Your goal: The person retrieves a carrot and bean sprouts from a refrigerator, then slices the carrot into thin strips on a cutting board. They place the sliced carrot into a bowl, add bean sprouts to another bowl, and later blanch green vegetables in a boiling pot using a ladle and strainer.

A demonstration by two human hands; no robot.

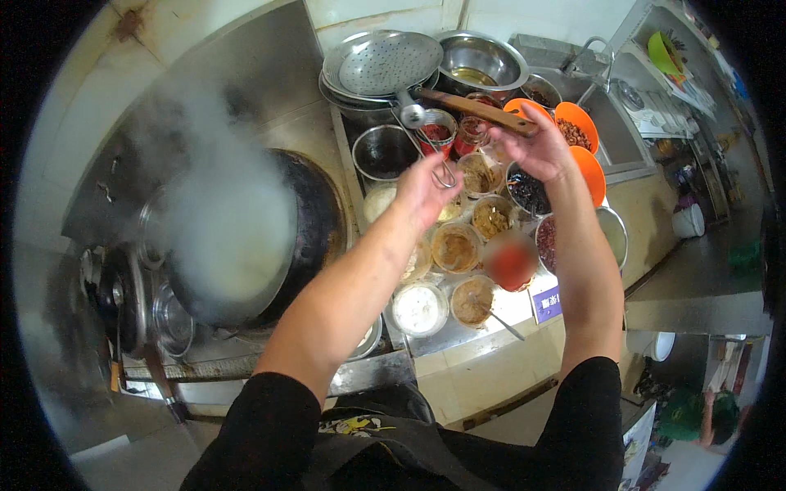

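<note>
My right hand (534,149) is closed about the end of the wooden handle of a large perforated skimmer (385,64). The skimmer's round metal bowl lies over a stack of metal strainers and bowls at the back. My left hand (422,190) closes around a thin metal handle with a looped end (444,174), which runs up to that stack; its fingers are partly hidden by the back of the hand. Below both hands stand several tubs of sauces and pastes, among them a brown paste (456,248) and a red one (511,262).
A steaming wok (315,213) fills the stove at left. A dark pot (385,153) stands beside it. Orange bowls (588,176) and a sink (606,123) are at right. A steel basin (483,61) stands at the back. A white tub (419,309) sits near the front edge.
</note>
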